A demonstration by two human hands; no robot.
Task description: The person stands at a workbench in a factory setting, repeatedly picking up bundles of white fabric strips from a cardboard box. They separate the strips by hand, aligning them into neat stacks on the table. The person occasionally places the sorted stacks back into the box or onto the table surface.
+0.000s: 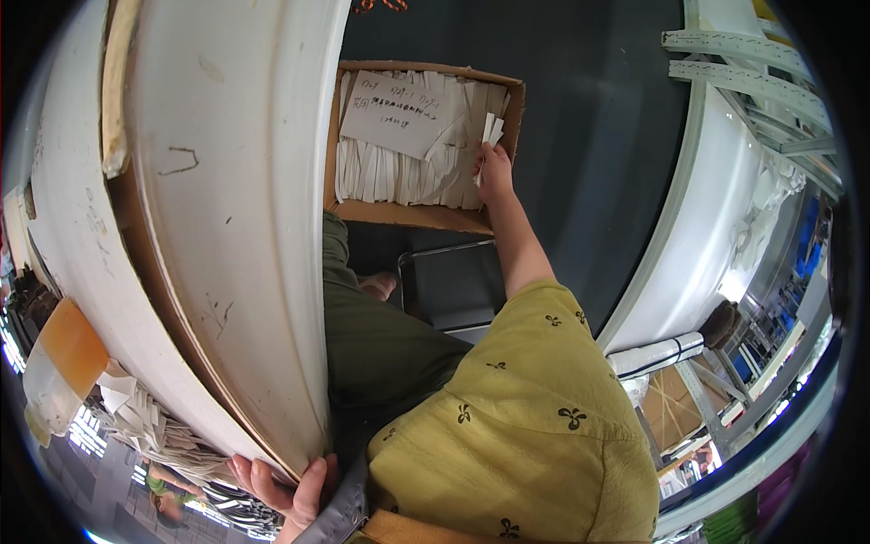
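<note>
My right hand (494, 170) is at the right end of an open cardboard box (421, 216), its fingers closed around a few narrow white strips (491, 129). The box is packed with many similar white strips (387, 173), which look like paper or fabric. On top of them lies a white sheet (394, 112) bearing handwriting. At the lower left, my left hand (292, 486) grips the edge of a white tabletop (238, 272), the thumb on one side and the fingers on the other. Part of that hand is cut off by the picture's lower edge.
A dark floor (584, 136) surrounds the box. Close by is a metal-framed object (448, 279) beside my leg. White stacked pieces (156, 421) and an orange-and-clear container (64, 370) are at left. Metal shelving (741, 61) stands right. Another person (166, 500) appears lower left.
</note>
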